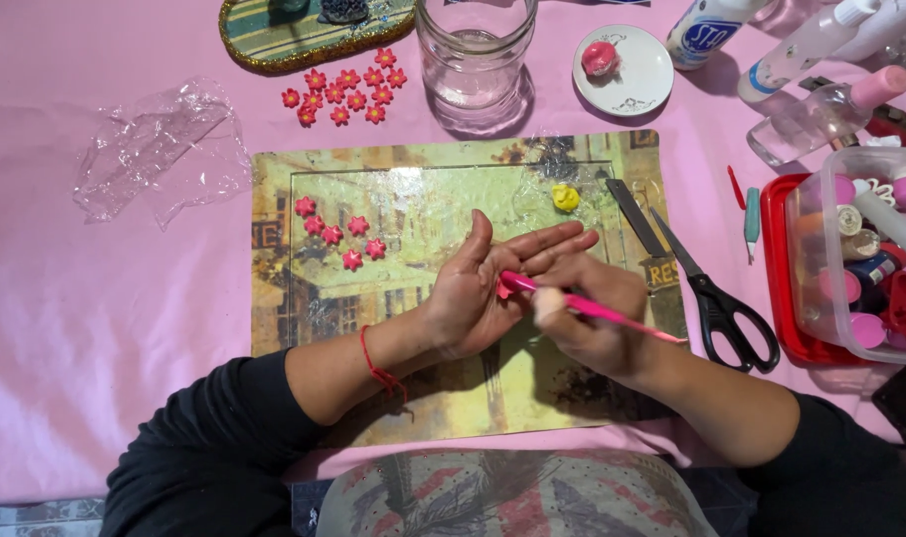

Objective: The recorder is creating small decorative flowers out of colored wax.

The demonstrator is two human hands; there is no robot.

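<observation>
My left hand lies palm up over the picture placemat, fingers stretched flat. A small pink clay piece rests on that palm. My right hand grips a thin pink modelling tool like a pen, its tip pressed onto the clay piece. Several finished pink clay flowers lie on the mat to the left of my hands. A small yellow clay lump sits on the mat beyond my fingers.
More pink flowers lie on the pink tablecloth near a glass jar. Black scissors and a metal blade lie right of my hands. A clear box of supplies, bottles, a white dish and crumpled plastic wrap stand around.
</observation>
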